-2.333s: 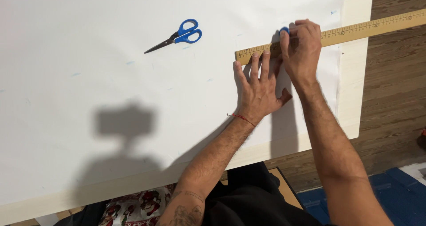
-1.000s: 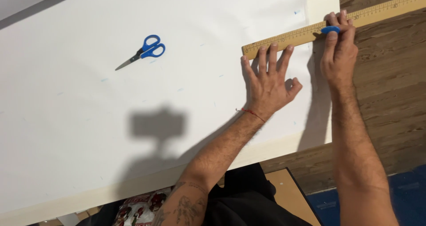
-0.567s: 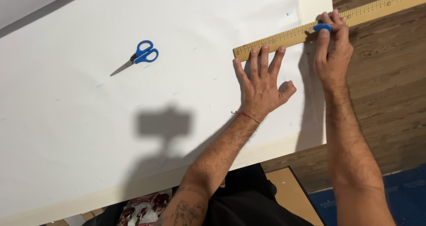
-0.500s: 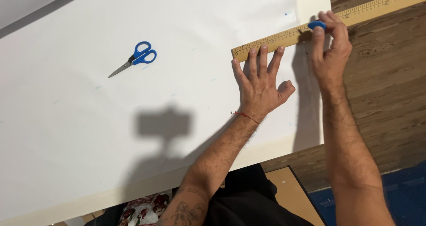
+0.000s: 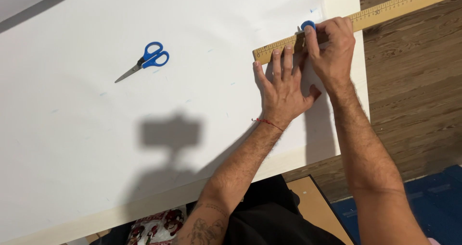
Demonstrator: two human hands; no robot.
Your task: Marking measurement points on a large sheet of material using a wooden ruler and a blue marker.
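Far left: large white sheet covers most of the view, laid over a cream board whose border shows along the near edge and the right side. Shadow of the head camera rig falls mid-sheet.

Upper left-centre: blue-handled scissors lie on the sheet, blades together, tips pointing down-left. Well apart from both hands.

Centre-right: left hand is flat on the sheet, palm down, fingers spread and extended. Fingertips press on the near end of the wooden ruler. Nothing gripped, just pinning it down. Thin red thread bracelet on that wrist, tattoo lower on the forearm.

Ruler runs diagonally from its near end just above the left fingertips, up and right, across the board's border and out over the wood-grain floor to the top right corner of the view.

Just right of the left hand, touching it: right hand is curled, fingers closed around a marking tool with a blue cap, held at the ruler's upper edge. Tip is hidden by the fingers, so cannot tell if it contacts the sheet.

Bottom right: blue mat on the floor. Bottom centre: dark clothing, brown cardboard piece beside it.
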